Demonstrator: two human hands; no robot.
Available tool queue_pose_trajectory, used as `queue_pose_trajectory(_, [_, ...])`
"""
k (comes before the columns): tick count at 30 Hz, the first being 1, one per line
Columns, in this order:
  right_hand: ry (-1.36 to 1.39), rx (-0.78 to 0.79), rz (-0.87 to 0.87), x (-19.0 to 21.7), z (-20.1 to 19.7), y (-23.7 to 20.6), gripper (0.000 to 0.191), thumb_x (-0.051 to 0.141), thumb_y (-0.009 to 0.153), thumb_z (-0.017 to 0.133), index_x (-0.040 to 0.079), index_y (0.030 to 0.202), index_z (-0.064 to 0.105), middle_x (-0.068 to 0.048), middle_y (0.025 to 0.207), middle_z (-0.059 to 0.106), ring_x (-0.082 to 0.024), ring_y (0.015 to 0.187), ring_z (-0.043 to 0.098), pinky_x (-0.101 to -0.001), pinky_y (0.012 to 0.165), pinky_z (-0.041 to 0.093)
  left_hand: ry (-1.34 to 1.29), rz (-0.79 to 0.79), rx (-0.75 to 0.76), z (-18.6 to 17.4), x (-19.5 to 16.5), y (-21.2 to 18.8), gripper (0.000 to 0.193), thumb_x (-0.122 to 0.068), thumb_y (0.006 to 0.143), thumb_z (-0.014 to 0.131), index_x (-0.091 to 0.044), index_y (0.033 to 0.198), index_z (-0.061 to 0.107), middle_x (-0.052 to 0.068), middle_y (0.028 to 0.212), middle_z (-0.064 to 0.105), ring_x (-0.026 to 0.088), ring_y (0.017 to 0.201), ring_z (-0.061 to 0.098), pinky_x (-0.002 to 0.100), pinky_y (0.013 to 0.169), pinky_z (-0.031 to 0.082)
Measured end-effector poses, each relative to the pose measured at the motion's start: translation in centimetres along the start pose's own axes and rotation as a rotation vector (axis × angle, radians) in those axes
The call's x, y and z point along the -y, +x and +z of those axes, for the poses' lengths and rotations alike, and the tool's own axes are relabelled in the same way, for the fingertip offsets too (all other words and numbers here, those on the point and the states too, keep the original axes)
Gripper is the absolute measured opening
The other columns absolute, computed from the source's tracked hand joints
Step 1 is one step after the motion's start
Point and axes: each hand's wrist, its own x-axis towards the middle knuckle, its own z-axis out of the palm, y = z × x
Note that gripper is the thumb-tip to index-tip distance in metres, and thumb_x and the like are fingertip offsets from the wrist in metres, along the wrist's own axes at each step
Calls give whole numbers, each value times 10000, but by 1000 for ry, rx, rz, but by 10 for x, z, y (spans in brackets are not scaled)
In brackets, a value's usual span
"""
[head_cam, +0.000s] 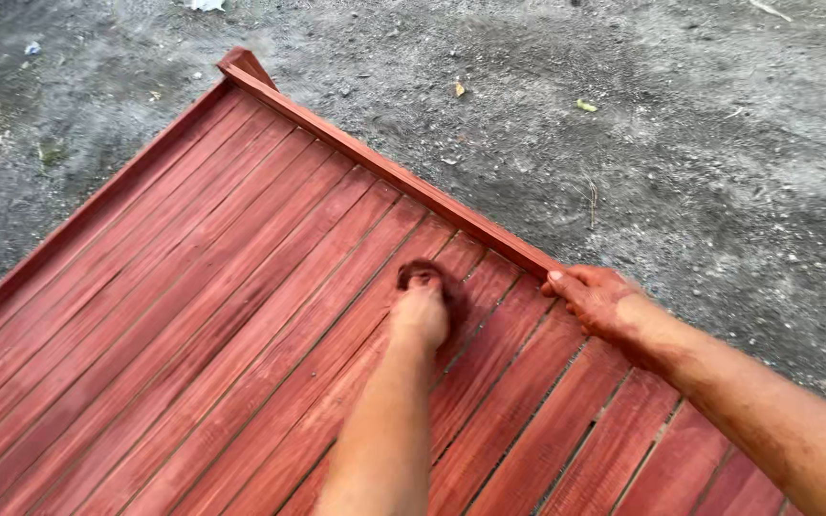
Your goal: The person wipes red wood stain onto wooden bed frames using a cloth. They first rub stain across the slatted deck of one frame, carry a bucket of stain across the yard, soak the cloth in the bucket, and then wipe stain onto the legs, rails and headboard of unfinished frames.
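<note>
Left hand clamped on dark staining rag, pressed on red slatted panel; slats run diagonally. Right hand grips frame rail, just right of rag.

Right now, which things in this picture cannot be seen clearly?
- Head view: the dark stained rag is mostly hidden under the left hand.
- The red slatted wooden panel is cut off by the left and bottom edges.
- Right hand: its fingertips are hidden behind the panel's rail.
</note>
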Motion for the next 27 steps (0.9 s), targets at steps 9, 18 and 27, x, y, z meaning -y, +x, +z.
queue_pose_trajectory(9, [90, 122, -29, 23, 62, -42, 623, 592, 944, 522, 91, 1267, 703, -108, 1253, 695, -256, 1161, 593, -423, 892, 524, 31, -92, 194, -31, 145, -150, 438, -121, 780, 713, -206, 1208, 670, 159, 1404, 559, 391, 1181, 629, 495, 964, 551])
queue_pose_trajectory(18, [-6, 173, 0, 45, 156, -93, 595, 538, 947, 506, 115, 1330, 673, -8, 1376, 664, -256, 1275, 584, -474, 1001, 527, -97, -475, 33, 3, 273, -349, 495, -98, 798, 661, -225, 1275, 634, 157, 1467, 504, 378, 1225, 598, 493, 975, 547])
queue_pose_trajectory(27, [-59, 324, -33, 93, 256, -152, 574, 501, 933, 567, 106, 1335, 677, -41, 1389, 676, -258, 1297, 598, -469, 996, 535, -87, -897, -221, 33, 368, -590, 611, -113, 728, 690, -173, 1332, 625, 212, 1357, 601, 402, 1217, 615, 486, 1028, 528])
